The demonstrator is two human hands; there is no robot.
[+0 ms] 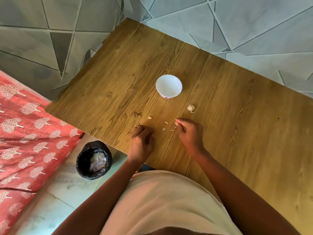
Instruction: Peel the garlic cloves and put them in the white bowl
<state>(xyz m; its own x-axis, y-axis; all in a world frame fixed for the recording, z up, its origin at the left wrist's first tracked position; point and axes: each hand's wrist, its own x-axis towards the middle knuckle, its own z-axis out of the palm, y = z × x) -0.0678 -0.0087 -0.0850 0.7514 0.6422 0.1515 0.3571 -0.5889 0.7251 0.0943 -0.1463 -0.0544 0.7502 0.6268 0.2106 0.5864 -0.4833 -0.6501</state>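
Note:
A small white bowl (168, 86) stands on the wooden table (237, 116), far from my hands. A garlic piece with papery skin (190, 108) lies between the bowl and my right hand. My right hand (189, 133) rests on the table with its fingertips pinched on a small garlic clove or skin (174, 127). My left hand (142, 141) rests curled on the table near the front edge; I cannot see anything in it. Small skin bits (149, 117), (166, 122), (164, 129) lie between the hands.
A black-lined waste bin (94, 159) with paper scraps stands on the floor left of the table. A red patterned bedspread (25, 133) fills the left side. Grey patterned wall tiles rise behind the table.

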